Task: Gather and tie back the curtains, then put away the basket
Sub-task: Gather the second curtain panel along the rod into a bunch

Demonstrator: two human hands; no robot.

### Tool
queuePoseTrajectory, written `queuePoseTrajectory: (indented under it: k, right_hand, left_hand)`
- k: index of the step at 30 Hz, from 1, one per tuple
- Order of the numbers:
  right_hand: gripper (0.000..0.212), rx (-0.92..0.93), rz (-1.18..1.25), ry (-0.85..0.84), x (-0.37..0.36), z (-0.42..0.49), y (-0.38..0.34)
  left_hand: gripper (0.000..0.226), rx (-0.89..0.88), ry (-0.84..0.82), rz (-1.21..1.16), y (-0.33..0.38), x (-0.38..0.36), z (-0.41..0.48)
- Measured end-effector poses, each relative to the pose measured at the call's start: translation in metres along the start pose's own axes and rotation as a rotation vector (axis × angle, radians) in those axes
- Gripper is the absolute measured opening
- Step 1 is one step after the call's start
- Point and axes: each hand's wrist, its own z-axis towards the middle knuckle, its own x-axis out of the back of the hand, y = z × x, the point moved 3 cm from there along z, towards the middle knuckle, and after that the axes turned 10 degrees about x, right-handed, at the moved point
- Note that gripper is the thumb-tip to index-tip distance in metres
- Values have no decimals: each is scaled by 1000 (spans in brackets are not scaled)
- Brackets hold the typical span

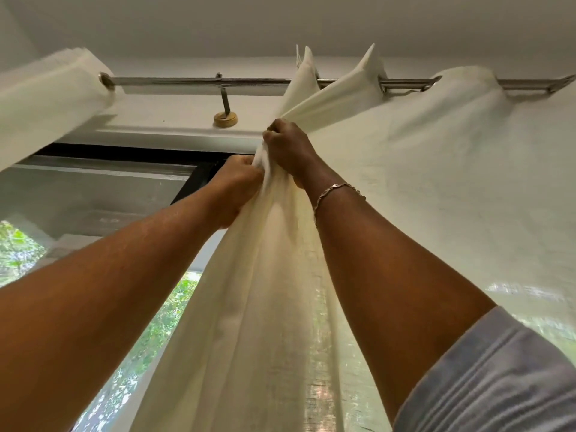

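We've got both arms stretched up toward the top of the frame. Our right hand point(290, 148), just above ctr, is fisted tight round a bunched section of the right curtain point(268, 291), fingers curled into the cloth w/ no gap showing. Our left hand point(240, 182) sits just below and left of it, against the same bunch. It's also clenched on the fabric, fingertips buried in the folds. The curtain is cream, thin enough to let light thru. It hangs off the rod point(187, 81) at upper right, where its top edge stands up in peaks, and taut folds run from there down-left into our fists. Below the hands it drops in long pleats to bottom ctr, b/w our two forearms. The rest spreads wide over the right side of the frame. A 2nd curtain point(46, 101), same colour and blurred, is bunched on the rod at upper left, well apart from the hands. The rod is chrome and runs across the top. Its bracket point(225, 104) goes down to a round brass base on the wall, left of our fists. The window point(93, 194) w/ a dark frame fills mid-left, w/ greenery visible thru the glass at lower left. There's a chain bracelet point(336, 190) on the right wrist and a pale blue-grey sleeve point(498, 375) at lower right.
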Motion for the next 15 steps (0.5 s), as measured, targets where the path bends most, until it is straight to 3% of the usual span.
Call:
queuePoseTrajectory:
  k: [4,9,12,15]
  right_hand:
    - [13,-35,56,-31,15,-9,15]
    - [21,-147,126,-26,41,-25,36]
    - [8,-215,193,42,57,-31,44]
    - [64,-272,215,-25,66,-34,45]
  left_hand:
    - [58,-22,-89,-130,4,-16,-2]
    - [35,-52,-144,-126,13,-38,-4]
    - [25,-5,-124,-52,12,-51,-3]
    - [34,45,-79,-11,12,-65,-6]
